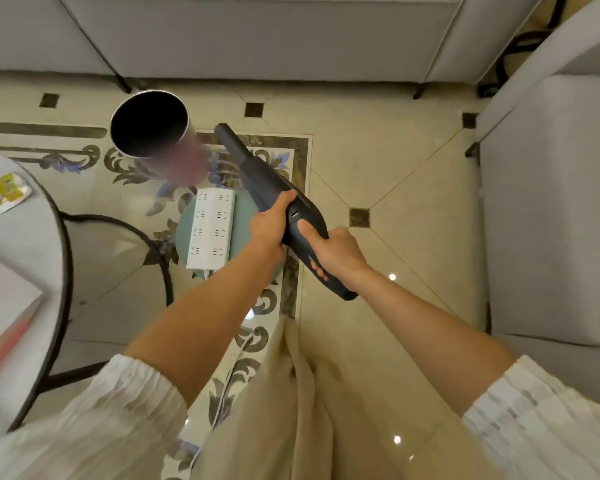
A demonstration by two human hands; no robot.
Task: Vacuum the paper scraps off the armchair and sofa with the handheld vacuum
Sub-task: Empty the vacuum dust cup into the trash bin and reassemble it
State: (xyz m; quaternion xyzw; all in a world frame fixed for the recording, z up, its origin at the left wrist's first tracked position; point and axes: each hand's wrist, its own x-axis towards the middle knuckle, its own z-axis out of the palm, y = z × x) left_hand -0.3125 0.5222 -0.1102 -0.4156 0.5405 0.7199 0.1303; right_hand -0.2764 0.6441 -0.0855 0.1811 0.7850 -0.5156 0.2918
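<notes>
Two hands grip one dark handheld vacuum above the tiled floor; left hand curled round the body, right hand curled round the rear handle, thumb lying on top; nozzle angled up-left towards a metal cylindrical bin; white power strip on a round teal stool beneath the left hand; grey sofa along the top; grey armchair at right; round surface at left, bearing a yellow-green packet.

I note bare forearms, white gathered sleeves pushed to the elbows, and a beige skirt below.
</notes>
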